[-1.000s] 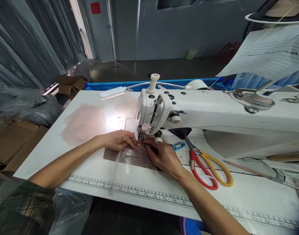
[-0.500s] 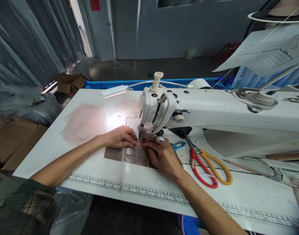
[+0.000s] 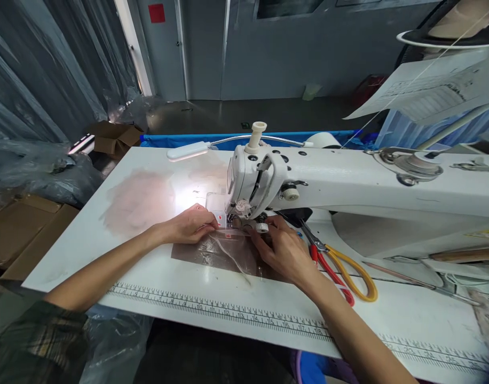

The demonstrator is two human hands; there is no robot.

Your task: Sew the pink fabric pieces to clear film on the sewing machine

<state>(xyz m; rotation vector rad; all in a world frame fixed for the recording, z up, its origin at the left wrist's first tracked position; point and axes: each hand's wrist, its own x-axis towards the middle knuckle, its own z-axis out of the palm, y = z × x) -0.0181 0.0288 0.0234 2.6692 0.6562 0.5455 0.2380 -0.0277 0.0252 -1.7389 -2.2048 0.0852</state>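
Note:
My left hand [image 3: 192, 225] is closed, its thumb and fingertips pinching the left end of a clear plastic sheet's [image 3: 222, 250] upper edge, just left of the presser foot [image 3: 230, 221]. On the other side of the foot, my right hand [image 3: 286, 249] has its thumb and index finger closed on the same edge; its fingertips are partly hidden beside the machine's knob [image 3: 262, 228]. Beneath the plastic lies a flat brown piece [image 3: 185, 252]. A thin pale strip [image 3: 231, 256] trails across the plastic toward me. Above stands the white sewing machine [image 3: 300, 170].
Red-and-yellow-handled scissors [image 3: 351, 272] lie right of my right hand. A printed ruler [image 3: 220, 312] runs along the table's front edge. A lamp [image 3: 187, 151] lights the bed. Cardboard boxes [image 3: 32, 234] stand left of the table, and a paper sheet [image 3: 424, 82] hangs at upper right.
My right hand has shifted right and slightly up, covering most of the blue snips. My left hand has drawn a little left. The plastic's upper edge is now stretched between them, and its lower part has pulled back.

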